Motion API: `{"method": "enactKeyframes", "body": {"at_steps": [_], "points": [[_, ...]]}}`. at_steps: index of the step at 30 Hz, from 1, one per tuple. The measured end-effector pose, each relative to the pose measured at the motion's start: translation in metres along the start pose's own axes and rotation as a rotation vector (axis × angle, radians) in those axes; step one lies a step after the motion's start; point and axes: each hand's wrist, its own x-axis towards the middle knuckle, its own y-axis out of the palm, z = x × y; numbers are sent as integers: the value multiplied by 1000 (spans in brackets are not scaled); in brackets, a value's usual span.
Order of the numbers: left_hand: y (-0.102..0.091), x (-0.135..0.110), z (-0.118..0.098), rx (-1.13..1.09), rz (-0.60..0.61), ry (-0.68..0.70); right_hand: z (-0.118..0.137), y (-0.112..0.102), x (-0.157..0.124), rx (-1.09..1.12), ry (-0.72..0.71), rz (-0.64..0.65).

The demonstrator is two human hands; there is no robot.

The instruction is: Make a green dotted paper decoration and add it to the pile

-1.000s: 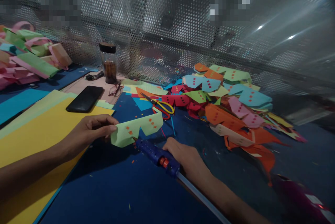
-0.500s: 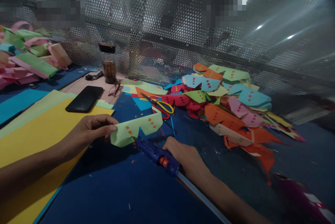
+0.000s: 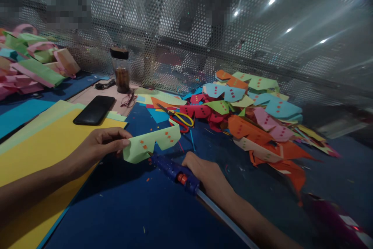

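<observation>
My left hand (image 3: 99, 146) pinches the left end of a light green paper cut-out (image 3: 153, 142) shaped like glasses, dotted with small orange squares, and holds it just above the blue table. My right hand (image 3: 205, 173) is wrapped round a blue glue gun (image 3: 175, 171) with an orange trigger. The gun's nozzle touches the lower edge of the green cut-out. A clear glue stick (image 3: 224, 218) sticks out of the gun's back along my forearm.
A heap of coloured paper cut-outs (image 3: 253, 117) lies to the right. Yellow-and-red scissors (image 3: 179, 117) rest beyond the green piece. A black phone (image 3: 93, 110) lies on yellow paper sheets (image 3: 35, 152). A dark-lidded jar (image 3: 120, 69), spectacles (image 3: 128, 99) and folded paper stacks (image 3: 32, 66) stand by the perforated metal screen (image 3: 186, 27).
</observation>
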Motion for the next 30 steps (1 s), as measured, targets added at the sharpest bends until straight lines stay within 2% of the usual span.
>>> {"method": "enactKeyframes", "body": {"at_steps": [4, 9, 14, 21, 26, 30], "points": [[-2, 1, 1, -1, 22, -5, 0, 0, -2, 10, -9, -23], [-1, -1, 0, -11, -10, -14, -1, -1, -2, 71, -20, -49], [1, -2, -1, -28, -20, -17, 5, -9, -2, 204, 65, -51], [1, -1, -2, -51, -37, -39, 25, -41, -7, 579, 178, -73], [-1, 3, 2, -119, -49, -55, 26, -51, -5, 615, 203, -62], [-3, 4, 3, -159, -78, -58, 18, -46, -9, 653, 291, -54]]}}
